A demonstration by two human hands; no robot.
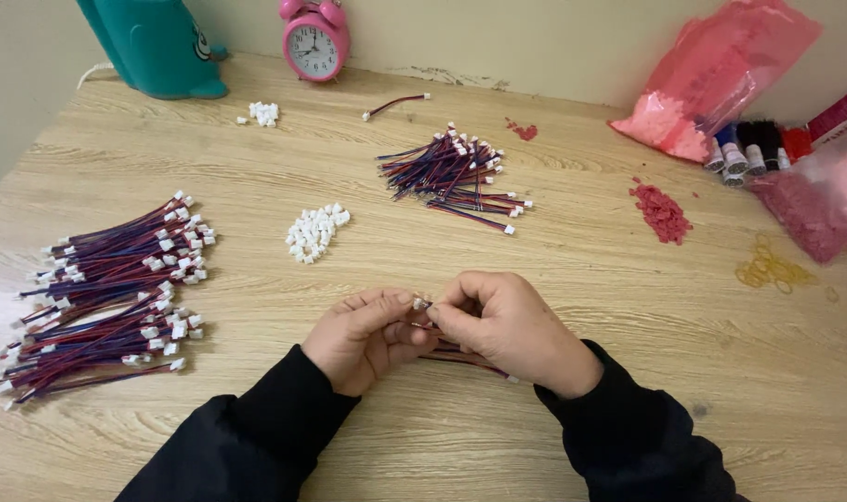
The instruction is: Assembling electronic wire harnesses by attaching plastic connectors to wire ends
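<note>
Because the short red-and-blue wire lead [460, 355] pinched between your hands above the counter [553, 279] looks light, thin and limp, hold it close behind its small white plug [420, 303], where your left hand [367, 335] and right hand [512, 330] have their fingers closed tight. Hard little white housings [315, 231] lie heaped beyond, with bundled leads [107, 297] at your left.

Matt wood-grain table [553, 279], glossy pink plastic bag [721, 70].
</note>
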